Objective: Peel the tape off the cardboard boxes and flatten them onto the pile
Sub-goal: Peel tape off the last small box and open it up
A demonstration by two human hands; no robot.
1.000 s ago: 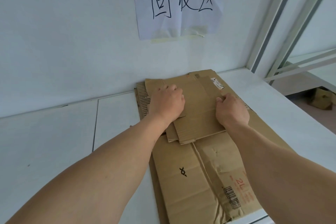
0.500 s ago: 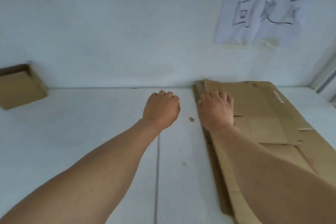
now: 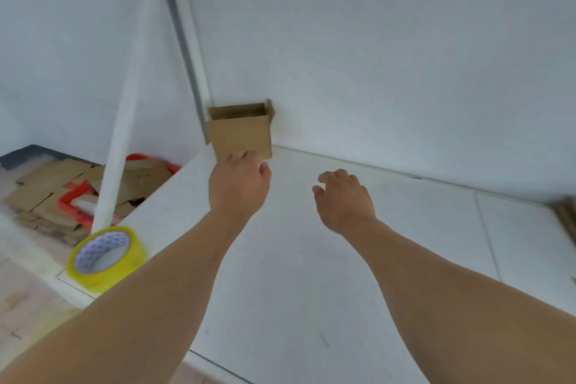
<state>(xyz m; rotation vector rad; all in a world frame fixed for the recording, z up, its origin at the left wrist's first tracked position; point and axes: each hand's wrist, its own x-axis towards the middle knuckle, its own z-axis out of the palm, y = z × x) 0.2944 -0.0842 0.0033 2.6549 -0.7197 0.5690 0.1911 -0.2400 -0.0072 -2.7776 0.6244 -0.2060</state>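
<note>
Fingers of my left hand (image 3: 238,185) curled, just touching the small open-topped brown cardboard box (image 3: 240,131) against the white wall, right hand (image 3: 343,199) loosely spread, empty, over the white table (image 3: 311,290); risk: a one-handed pinch tips the light box.

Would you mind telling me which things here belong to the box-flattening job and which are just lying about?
Part of the job:
- small open cardboard box by the wall
- left hand, at the box
- right hand, open above the table

Lying about:
- yellow tape roll on the table edge
- red crate with cardboard scraps on the floor
</note>
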